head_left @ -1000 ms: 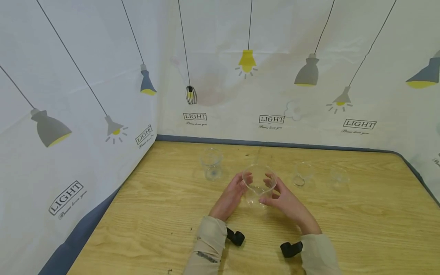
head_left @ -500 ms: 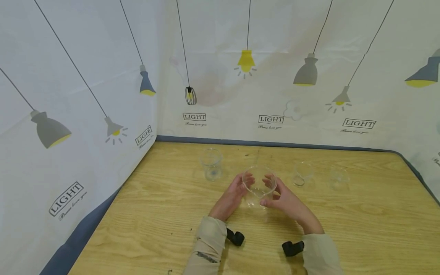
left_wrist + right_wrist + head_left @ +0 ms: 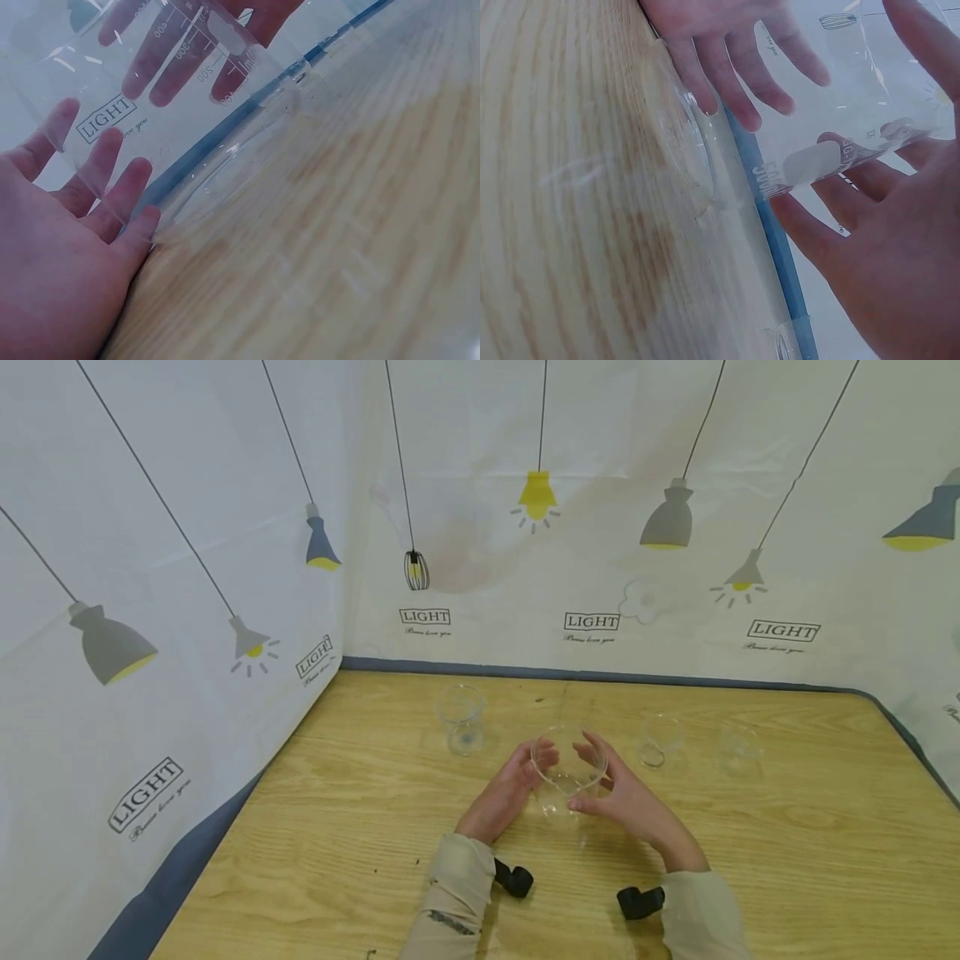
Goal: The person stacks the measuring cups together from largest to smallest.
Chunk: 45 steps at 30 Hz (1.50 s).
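A clear measuring beaker [image 3: 562,806] with a round rim, a spout and white scale marks stands upright between both hands, close to the tabletop. Whether its base touches the wood, I cannot tell. My left hand [image 3: 507,785] lies along its left side; in the left wrist view its fingers [image 3: 135,180] are nearly straight against the wall. My right hand [image 3: 626,797] holds the right side, thumb on the near face and fingers around the far side. In the right wrist view, printing including "500" shows on the beaker [image 3: 810,161] beside the right fingers [image 3: 870,180].
A clear glass [image 3: 462,714] with a wide top stands behind at the left. Two small clear glasses [image 3: 662,742] stand to the right, the farther one [image 3: 740,750] near the right side. White lamp-print cloth [image 3: 480,527] rises behind the wooden table [image 3: 315,827].
The beaker has shifted slightly down and toward the person, with both hands around it. The right fingers have spread a little on the far side. The other glasses stay where they were.
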Motion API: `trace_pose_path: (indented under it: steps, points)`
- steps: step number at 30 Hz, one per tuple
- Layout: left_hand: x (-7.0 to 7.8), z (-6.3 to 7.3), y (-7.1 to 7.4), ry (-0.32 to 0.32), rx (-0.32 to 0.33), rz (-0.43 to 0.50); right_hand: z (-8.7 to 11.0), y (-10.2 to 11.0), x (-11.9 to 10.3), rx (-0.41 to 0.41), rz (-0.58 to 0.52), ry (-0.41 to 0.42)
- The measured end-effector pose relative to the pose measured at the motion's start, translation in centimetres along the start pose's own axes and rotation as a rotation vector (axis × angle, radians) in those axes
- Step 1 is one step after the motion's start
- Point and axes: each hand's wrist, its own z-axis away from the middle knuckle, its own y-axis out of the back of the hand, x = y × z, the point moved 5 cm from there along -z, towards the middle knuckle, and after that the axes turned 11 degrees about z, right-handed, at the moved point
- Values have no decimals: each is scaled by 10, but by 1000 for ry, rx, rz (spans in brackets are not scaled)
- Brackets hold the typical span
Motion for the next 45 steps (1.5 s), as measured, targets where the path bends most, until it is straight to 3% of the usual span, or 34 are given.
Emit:
trace_pose_path:
  steps: [10, 25, 33, 45]
  points:
    - [-1, 0, 0, -42, -14, 47, 2, 1, -4, 6, 0, 26]
    - [-5, -3, 0, -54, -22, 128, 0, -4, -6, -18, -48, 76]
    - [-4, -1, -1, -31, -28, 123, 1, -5, -6, -10, -54, 84]
    - [-1, -2, -4, -43, -118, 129, 0, -5, -3, 10, -38, 59]
